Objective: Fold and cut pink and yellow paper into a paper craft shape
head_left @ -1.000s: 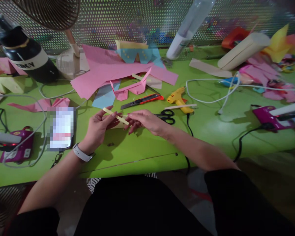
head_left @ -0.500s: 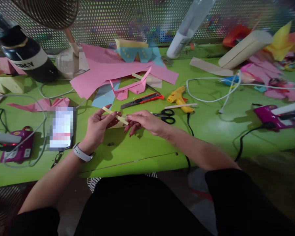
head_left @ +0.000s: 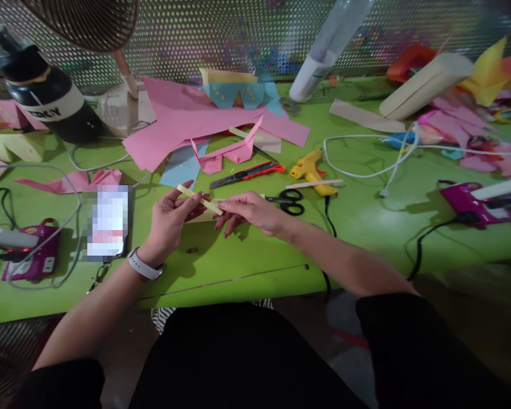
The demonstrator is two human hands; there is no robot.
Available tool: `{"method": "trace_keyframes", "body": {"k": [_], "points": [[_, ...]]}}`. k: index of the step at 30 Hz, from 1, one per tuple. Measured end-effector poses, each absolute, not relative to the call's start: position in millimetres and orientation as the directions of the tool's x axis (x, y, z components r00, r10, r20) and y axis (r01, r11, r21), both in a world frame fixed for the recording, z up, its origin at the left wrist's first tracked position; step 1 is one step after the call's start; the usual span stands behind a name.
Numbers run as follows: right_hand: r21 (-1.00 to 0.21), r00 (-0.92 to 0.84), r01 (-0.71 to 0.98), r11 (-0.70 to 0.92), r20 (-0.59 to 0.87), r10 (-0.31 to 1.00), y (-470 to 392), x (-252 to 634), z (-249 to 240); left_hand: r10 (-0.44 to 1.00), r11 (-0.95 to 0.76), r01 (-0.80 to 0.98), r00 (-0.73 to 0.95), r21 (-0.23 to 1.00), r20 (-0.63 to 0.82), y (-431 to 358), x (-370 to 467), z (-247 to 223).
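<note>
A narrow pale yellow paper strip (head_left: 208, 203) slants between my two hands above the green table. My left hand (head_left: 173, 217) pinches it near its upper left part, thumb on top. At the strip's lower right end, the thumb and fingertips of my right hand (head_left: 247, 211) close on it. Beneath the hands lies a pale yellow sheet (head_left: 198, 217), mostly covered. Black-handled scissors (head_left: 290, 201) lie partly behind my right hand. Just beyond my hands are a utility knife (head_left: 247, 174) with orange trim and a folded pink paper mask shape (head_left: 225, 154).
A yellow glue gun (head_left: 310, 170) lies to the right, its black cord running off the front edge. A phone (head_left: 108, 221) is at my left. Pink paper sheets (head_left: 183, 113), a dark bottle (head_left: 51, 96) and a clear bottle (head_left: 319, 62) stand or lie toward the mesh back.
My right fingertips have shifted very slightly along the strip's lower right end. Otherwise both hands and the things on the table stay in place.
</note>
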State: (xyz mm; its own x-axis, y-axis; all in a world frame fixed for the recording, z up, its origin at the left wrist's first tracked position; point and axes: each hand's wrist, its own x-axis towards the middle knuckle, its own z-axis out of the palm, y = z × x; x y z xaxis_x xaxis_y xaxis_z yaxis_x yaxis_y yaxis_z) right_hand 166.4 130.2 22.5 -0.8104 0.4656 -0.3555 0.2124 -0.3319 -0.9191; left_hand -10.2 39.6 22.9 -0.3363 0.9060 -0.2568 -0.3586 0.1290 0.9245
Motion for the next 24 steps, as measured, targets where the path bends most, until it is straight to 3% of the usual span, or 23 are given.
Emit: {"method": "trace_keyframes", "body": {"k": [6,24], "points": [[-0.938,-0.796,0.244,-0.246,-0.338,0.501,127.0,165.5,25.9,0.903,0.138,-0.355,-0.338,0.925,-0.265,40.0,-9.9,22.0],[-0.902,-0.828,0.186,-0.39,-0.357,0.432,128.3,165.8,25.4,0.904,0.139,-0.355,-0.335,0.925,-0.265,40.5,-8.8,21.8]]}}
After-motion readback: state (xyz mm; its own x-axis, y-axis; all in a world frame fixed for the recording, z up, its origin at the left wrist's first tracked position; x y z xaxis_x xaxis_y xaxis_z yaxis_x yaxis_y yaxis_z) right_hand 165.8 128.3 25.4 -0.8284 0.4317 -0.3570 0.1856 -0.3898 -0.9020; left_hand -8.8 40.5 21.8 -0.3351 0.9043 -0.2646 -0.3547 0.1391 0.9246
